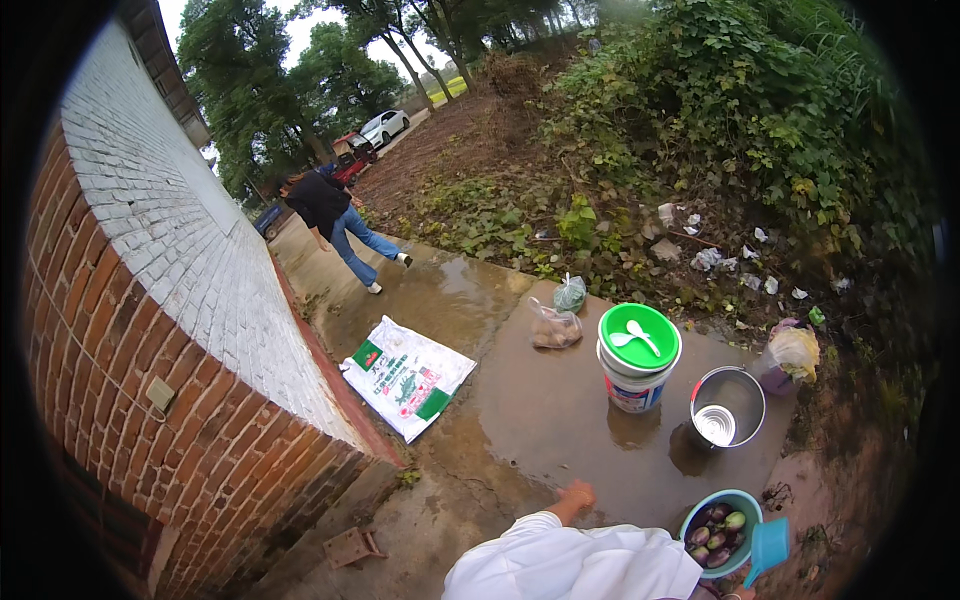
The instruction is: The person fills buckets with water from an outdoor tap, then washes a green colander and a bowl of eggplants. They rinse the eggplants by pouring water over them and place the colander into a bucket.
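Observation:
My left hand (577, 493) hangs above the wet concrete, out past the white sleeve, and no object shows in it. At the bottom edge my right hand (742, 593), mostly cut off, grips the handle end of a blue plastic dipper (770, 541). The dipper's cup overlaps the rim of a light-blue basin (756, 504) filled with several purple eggplants (712, 538). Beyond it stands a metal bucket (739, 381) with a round silvery thing inside. A green plastic basin (611, 319) with white spoons (637, 335) sits on a stacked white bucket (636, 395).
A printed white woven sack (401, 375) lies flat near the brick wall (142, 360). Two plastic bags (556, 327) rest beyond the buckets. A small low stool (352, 547) is at lower left. Another person (322, 206) is farther off. Litter (709, 259) lies by the bushes.

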The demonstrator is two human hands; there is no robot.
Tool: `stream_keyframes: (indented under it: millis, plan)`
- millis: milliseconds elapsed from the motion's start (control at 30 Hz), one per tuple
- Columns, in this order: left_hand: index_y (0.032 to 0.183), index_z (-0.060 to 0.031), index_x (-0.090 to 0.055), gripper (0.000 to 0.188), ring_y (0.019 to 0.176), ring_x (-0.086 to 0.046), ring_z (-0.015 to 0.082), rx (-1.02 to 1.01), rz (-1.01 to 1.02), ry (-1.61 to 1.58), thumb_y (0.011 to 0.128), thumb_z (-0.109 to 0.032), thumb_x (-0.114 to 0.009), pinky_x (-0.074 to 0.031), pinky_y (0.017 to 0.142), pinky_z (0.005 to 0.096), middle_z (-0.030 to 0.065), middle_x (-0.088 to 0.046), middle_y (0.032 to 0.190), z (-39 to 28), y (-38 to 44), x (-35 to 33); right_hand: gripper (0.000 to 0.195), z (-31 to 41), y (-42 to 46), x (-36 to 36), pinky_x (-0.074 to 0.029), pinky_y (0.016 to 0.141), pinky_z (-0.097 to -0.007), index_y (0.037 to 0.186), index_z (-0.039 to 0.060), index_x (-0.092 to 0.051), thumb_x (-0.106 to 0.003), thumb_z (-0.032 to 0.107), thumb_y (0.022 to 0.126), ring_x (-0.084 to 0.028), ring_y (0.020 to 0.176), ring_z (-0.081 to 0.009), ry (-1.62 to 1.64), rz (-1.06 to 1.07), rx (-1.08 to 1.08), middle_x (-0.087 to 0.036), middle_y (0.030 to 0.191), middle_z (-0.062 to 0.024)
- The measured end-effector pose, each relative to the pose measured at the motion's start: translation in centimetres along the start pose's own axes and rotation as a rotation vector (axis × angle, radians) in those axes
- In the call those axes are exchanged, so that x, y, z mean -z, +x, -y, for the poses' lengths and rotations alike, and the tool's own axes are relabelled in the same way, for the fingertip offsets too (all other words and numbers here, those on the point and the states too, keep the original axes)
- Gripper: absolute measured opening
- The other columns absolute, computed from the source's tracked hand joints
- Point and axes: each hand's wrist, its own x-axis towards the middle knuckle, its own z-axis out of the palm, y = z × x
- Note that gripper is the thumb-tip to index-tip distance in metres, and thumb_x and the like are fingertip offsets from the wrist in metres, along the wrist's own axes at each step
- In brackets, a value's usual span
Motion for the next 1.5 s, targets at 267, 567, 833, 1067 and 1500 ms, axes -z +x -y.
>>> stream_keyframes:
  millis: [267, 567, 833, 1067, 1500]
  plan:
    - [0.113, -0.0132, -0.054, 0.041, 0.109, -0.048, 0.0272, -0.153, 0.099, 0.135, 0.075, -0.028, -0.05, -0.037, 0.089, 0.044, 0.0108, -0.05, 0.119, -2.2, 3.3, -7.5, 0.04, -12.5, 4.7, 0.8, -0.045, 0.082, -0.0437, 0.116, -0.0019, -0.046, -0.05, 0.015, 0.08, -0.053, 0.095, -0.0357, 0.361, -0.047, -0.385, -0.052, 0.109, -0.0214]
    - [0.108, -0.0009, -0.055, 0.033, 0.085, -0.058, 0.0164, -0.41, 0.328, -0.071, 0.075, 0.002, -0.053, -0.045, 0.077, 0.026, 0.0101, -0.061, 0.093, -12.0, 1.9, -19.3, 0.025, -28.7, 15.2, -9.7, -0.045, 0.072, -0.0455, 0.096, 0.0097, -0.055, -0.056, 0.026, 0.077, -0.056, 0.084, -0.0368, 0.486, -0.189, -0.785, -0.06, 0.088, -0.0174]
    - [0.105, -0.0005, -0.056, 0.031, 0.084, -0.056, 0.0139, -0.124, 0.34, 0.092, 0.074, 0.005, -0.054, -0.044, 0.077, 0.0243, 0.0078, -0.06, 0.092, -9.7, 0.0, -24.1, 0.022, -33.9, 26.7, -14.6, -0.047, 0.071, -0.0429, 0.092, 0.0015, -0.059, -0.052, 0.017, 0.078, -0.057, 0.087, -0.0349, 0.372, 0.105, -0.891, -0.06, 0.093, -0.02]
    - [0.106, -0.0006, -0.055, 0.034, 0.081, -0.057, 0.0157, -0.071, 0.343, 0.032, 0.073, 0.007, -0.053, -0.046, 0.072, 0.0249, 0.0101, -0.061, 0.091, -8.2, 0.4, -24.1, 0.019, -32.7, 33.5, -21.4, -0.033, 0.036, -0.0287, 0.064, 0.0033, -0.049, -0.052, 0.014, 0.079, -0.042, 0.041, -0.0138, 1.412, 0.294, -1.034, -0.046, 0.055, -0.0046]
    - [0.104, 0.0032, -0.053, 0.032, 0.075, -0.056, 0.0145, -0.198, 0.416, -0.003, 0.074, 0.011, -0.047, -0.046, 0.071, 0.0242, 0.0097, -0.06, 0.086, -12.2, 1.0, -23.7, 0.015, -35.8, 19.8, -12.6, -0.027, 0.033, -0.0179, 0.095, 0.0015, -0.048, -0.049, 0.01, 0.082, -0.03, 0.036, -0.0027, 1.949, 0.455, -0.477, -0.035, 0.052, 0.0039]
